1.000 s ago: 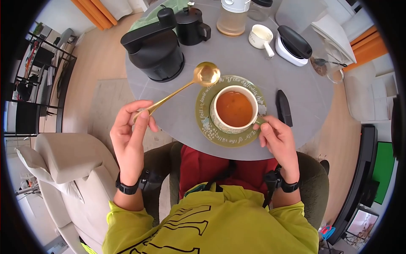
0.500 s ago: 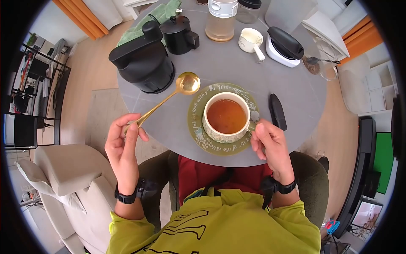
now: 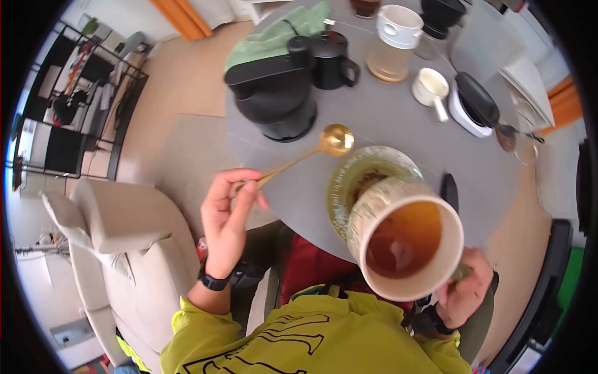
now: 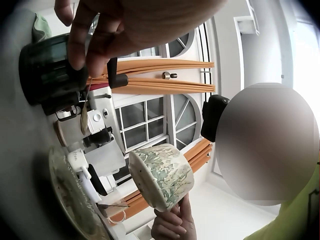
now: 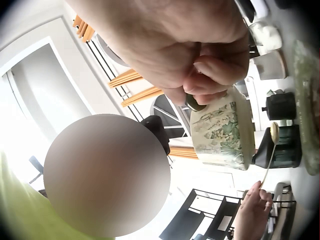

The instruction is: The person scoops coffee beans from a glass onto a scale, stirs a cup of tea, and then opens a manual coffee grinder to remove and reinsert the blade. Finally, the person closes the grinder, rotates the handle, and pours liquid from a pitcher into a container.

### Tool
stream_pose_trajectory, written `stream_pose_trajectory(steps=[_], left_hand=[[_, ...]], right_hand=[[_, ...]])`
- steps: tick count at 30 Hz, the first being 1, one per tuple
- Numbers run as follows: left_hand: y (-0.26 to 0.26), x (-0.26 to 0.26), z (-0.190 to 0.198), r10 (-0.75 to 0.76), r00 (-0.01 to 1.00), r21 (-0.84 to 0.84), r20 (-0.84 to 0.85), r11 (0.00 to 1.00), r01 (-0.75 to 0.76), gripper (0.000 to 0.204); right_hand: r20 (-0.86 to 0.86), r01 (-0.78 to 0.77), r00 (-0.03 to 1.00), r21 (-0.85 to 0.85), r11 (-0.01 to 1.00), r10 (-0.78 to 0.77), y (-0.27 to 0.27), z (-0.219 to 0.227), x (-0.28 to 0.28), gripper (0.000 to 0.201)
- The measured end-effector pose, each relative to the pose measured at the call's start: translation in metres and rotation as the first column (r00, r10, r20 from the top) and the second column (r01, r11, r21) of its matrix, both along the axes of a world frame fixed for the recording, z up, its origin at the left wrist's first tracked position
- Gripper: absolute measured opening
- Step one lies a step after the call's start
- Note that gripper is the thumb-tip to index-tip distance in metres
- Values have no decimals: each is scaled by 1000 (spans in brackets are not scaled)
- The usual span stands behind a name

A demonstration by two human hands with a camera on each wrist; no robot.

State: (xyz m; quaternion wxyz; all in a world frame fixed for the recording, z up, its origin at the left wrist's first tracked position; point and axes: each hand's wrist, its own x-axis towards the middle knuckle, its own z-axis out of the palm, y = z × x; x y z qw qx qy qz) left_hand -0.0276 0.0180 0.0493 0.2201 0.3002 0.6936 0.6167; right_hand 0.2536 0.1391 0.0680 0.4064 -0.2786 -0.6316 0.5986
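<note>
My right hand (image 3: 470,283) grips the green handle of a floral teacup (image 3: 367,218), lifted off the table toward me and tilted. Amber tea (image 3: 408,243) shows inside it. The cup's flowered outer wall appears in the left wrist view, and in the right wrist view my curled fingers (image 5: 215,75) are at its handle. Below the cup lies a green saucer (image 3: 336,196) with white lettering and a brown patch in its middle, partly hidden by the cup. My left hand (image 3: 227,221) pinches a gold spoon (image 3: 337,141) by its handle end, bowl pointing away over the table.
A black appliance (image 3: 268,96), a black lidded pot (image 3: 332,59) and a green cloth (image 3: 274,40) stand at the far left of the grey table. Farther right are a white-topped clear container (image 3: 398,31), a small cream cup (image 3: 430,87) and a slim black object (image 3: 449,192).
The teacup has risen from the saucer toward me and tipped, held by my right hand. My left hand still pinches the spoon. The head view has shifted.
</note>
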Motion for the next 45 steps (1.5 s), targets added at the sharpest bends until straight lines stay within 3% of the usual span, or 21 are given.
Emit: stream_pose_trajectory(steps=[3, 4, 7, 10, 13, 16, 20, 26, 28, 29, 30, 32, 34, 36, 37, 40, 45], left_hand=[[-1, -1, 0, -62, 998, 17, 21, 998, 62, 13], [-1, 0, 0, -72, 997, 20, 32, 997, 71, 13], [0, 0, -6, -26, 1000, 10, -11, 1000, 26, 13], [-1, 0, -6, -14, 999, -21, -40, 1000, 13, 12], [1, 2, -5, -7, 998, -18, -60, 1000, 6, 12], [3, 3, -5, -8, 999, 7, -32, 1000, 9, 12], [1, 1, -5, -42, 999, 30, -7, 999, 42, 11], [-1, 1, -1, -56, 998, 39, 13, 998, 55, 11], [0, 3, -5, -12, 1000, 38, 1, 999, 12, 11], [0, 3, -5, -13, 1000, 16, -22, 1000, 13, 11], [0, 3, -5, -12, 999, -6, -48, 1000, 12, 11], [1, 4, -4, -21, 998, -3, -52, 1000, 21, 12], [2, 5, -5, -25, 997, 5, -70, 1000, 26, 12], [2, 6, -3, -21, 999, 18, -38, 1000, 22, 12], [2, 6, -3, -17, 999, 22, -31, 1000, 18, 11], [1, 6, -1, -21, 1000, 44, -9, 999, 21, 10], [-4, 2, 0, -94, 995, 62, 20, 994, 93, 10]], right_hand=[[-14, -1, 1000, -37, 999, 0, -4, 7, -8, 55], [-17, 39, 999, 48, 998, -38, -2, 7, -13, 54], [-11, -17, 1000, 69, 997, 18, -1, -2, 1, 50], [90, -203, 978, 187, 961, 189, 15, 5, 6, 49], [53, -152, 987, 53, 987, 149, 10, 14, 3, 46], [74, -145, 988, 87, 986, 139, 13, 11, 7, 45], [-5, 57, 998, 101, 993, -57, 3, 2, 2, 47], [-32, 36, 999, 69, 997, -34, 1, 0, 1, 51], [25, 10, 1000, 143, 990, -14, 5, 5, -2, 49], [112, -93, 991, 232, 968, 68, 12, 11, 0, 46], [52, -110, 993, 76, 991, 106, 9, 9, 5, 45], [49, -145, 989, 97, 985, 141, 13, 13, 5, 45], [44, -114, 993, 64, 991, 112, 10, 13, 7, 45], [66, -63, 996, 151, 986, 53, 11, 13, 5, 46], [24, 28, 999, 58, 998, -30, 3, 10, 4, 48], [29, 159, 986, 87, 983, -162, -2, 14, -4, 55], [4, 178, 984, 59, 982, -178, -5, 4, -1, 62]])
